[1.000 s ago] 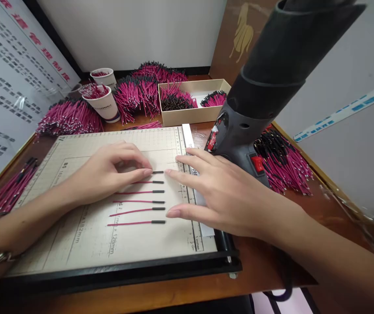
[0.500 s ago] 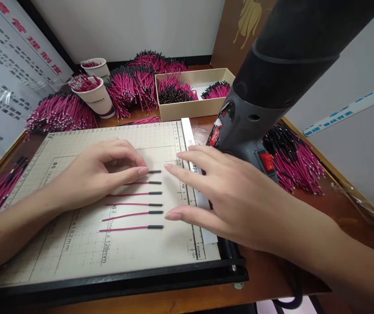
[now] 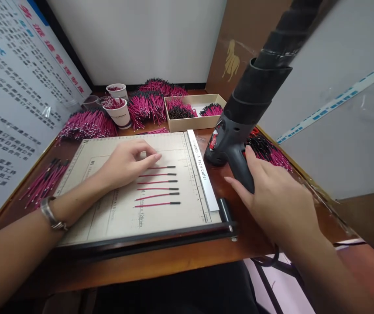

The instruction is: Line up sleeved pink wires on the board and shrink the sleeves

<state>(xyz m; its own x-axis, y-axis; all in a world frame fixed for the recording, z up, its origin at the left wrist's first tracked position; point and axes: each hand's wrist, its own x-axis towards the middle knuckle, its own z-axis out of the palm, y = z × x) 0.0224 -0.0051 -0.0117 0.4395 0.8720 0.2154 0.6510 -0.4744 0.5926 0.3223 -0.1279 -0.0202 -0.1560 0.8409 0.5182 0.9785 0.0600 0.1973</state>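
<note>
My left hand (image 3: 129, 163) rests on the cream gridded cutter board (image 3: 108, 222), its thumb and fingertips together just above the row of wires, with nothing visible between them. Several magenta wires with black sleeves (image 3: 173, 181) lie roughly parallel there, sleeves toward the right. My right hand (image 3: 280, 200) is at the handle of a dark heat gun (image 3: 241, 168), thumb and forefinger spread on either side of it. The thumb tip stands apart from the handle; the other fingers are hidden. The gun stands nozzle down with a wide black tube above it.
A white strip (image 3: 203, 172) runs along the board's right side. Behind the board are heaps of wires (image 3: 145, 104), paper cups (image 3: 120, 117) and a shallow cream box (image 3: 191, 125). More wires lie left of the board and behind the gun. A cable hangs near the table's front edge.
The view has shifted back and shows more of the table. My right hand has left the board's right side for the gun handle. My left fingertips no longer cover part of the farthest wire's sleeve.
</note>
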